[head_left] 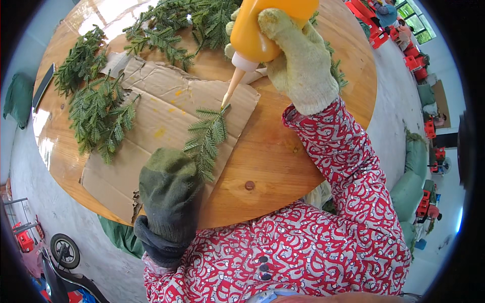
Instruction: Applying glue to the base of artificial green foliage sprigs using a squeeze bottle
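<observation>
My right hand, in a pale knit glove, grips an orange squeeze bottle turned upside down. Its thin nozzle tip touches the top of a small green fern-like sprig. The sprig lies on a torn sheet of brown cardboard spotted with yellow drops. My left hand, in a dark green glove, presses down on the sprig's lower end at the near edge of the cardboard.
A round wooden table carries the cardboard. Piles of green sprigs lie at the left and more of the same greenery lies along the far side. A dark flat object rests at the left rim. Red crates stand far right.
</observation>
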`<act>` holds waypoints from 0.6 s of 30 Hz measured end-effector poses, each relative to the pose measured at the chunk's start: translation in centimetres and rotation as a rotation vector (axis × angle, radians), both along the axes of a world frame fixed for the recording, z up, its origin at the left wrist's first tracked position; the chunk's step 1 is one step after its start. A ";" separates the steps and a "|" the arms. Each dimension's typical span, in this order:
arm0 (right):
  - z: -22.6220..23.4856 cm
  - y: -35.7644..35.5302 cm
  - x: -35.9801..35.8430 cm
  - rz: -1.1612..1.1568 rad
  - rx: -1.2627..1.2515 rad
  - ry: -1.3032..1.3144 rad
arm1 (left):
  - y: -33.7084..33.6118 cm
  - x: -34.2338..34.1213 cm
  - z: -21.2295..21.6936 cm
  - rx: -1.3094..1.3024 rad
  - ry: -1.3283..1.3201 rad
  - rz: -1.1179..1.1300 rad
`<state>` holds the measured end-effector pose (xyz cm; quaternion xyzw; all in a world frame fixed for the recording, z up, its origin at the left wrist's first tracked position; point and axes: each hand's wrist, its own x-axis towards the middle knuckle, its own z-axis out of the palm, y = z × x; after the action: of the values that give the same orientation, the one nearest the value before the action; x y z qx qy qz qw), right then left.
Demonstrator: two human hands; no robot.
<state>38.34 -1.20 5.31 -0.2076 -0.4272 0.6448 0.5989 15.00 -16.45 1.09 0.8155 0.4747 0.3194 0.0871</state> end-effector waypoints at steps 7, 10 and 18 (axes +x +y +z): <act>0.1 0.1 0.1 -0.023 -0.014 -0.017 | 0.3 -0.2 0.1 -0.008 0.025 -0.010; 0.3 0.4 0.3 0.007 0.018 -0.004 | 0.0 0.0 0.2 -0.008 0.017 0.014; -0.5 2.1 1.4 0.069 -0.170 0.137 | 0.6 -1.0 -0.1 0.062 0.012 -0.072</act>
<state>39.71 0.89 4.85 -0.1984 -0.3360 0.7115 0.5844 14.03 -15.83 1.00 0.8363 0.4354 0.3256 0.0706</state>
